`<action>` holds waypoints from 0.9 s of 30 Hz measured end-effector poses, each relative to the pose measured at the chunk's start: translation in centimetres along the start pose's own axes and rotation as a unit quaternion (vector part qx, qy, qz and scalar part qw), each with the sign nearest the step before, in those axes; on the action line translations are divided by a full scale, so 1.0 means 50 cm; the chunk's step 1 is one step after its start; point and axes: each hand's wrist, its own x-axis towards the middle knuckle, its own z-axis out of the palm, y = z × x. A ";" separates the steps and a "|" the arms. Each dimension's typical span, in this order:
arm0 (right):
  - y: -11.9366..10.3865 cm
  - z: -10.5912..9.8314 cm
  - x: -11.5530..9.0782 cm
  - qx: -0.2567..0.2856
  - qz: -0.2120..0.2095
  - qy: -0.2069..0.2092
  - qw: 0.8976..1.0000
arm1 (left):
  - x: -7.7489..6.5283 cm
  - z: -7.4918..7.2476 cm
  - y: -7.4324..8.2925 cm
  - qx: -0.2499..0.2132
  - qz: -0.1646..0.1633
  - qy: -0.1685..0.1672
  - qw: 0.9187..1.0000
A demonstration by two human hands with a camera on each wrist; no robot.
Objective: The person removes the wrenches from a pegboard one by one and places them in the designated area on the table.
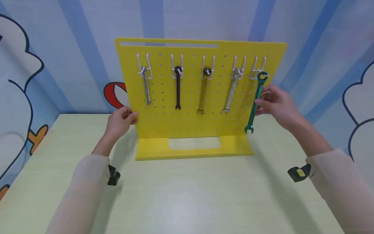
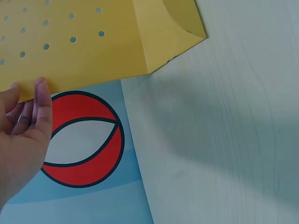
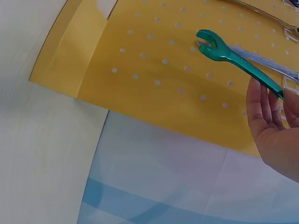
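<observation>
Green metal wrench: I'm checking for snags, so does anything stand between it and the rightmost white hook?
Nothing visible does; the green metal wrench has its ring end overlapping the rightmost white hook in the head view.

It looks like a small staged booth: a pale wood-grain tabletop (image 1: pixel 187 191) at six o'clock meets a printed, blue-striped backdrop (image 1: pixel 193 19) at twelve, outlined cartoon shapes (image 1: pixel 11 113) at nine and three, a yellow pegboard (image 1: pixel 248 48) of wrenches (image 1: pixel 178 92) between.

Pale table (image 1: pixel 210 175), soft glare (image 1: pixel 178 208); blue striped backdrop (image 1: pixel 193 19) behind, printed with cartoon shapes (image 1: pixel 11 100), red-white ball (image 1: pixel 111 95).
</observation>
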 end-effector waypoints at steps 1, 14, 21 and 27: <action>-0.002 -0.001 -0.003 -0.002 -0.001 -0.002 1.000 | 0.023 0.007 -0.032 0.004 0.009 0.007 1.000; -0.019 -0.017 -0.025 -0.030 0.012 -0.014 0.999 | 0.165 0.051 -0.216 0.029 0.046 0.057 0.997; -0.029 -0.019 -0.033 -0.024 0.011 -0.016 1.000 | 0.145 0.045 -0.188 0.026 0.035 0.043 0.998; -0.033 -0.019 -0.042 -0.030 0.005 -0.023 0.999 | 0.114 0.030 -0.142 0.001 0.019 0.022 1.000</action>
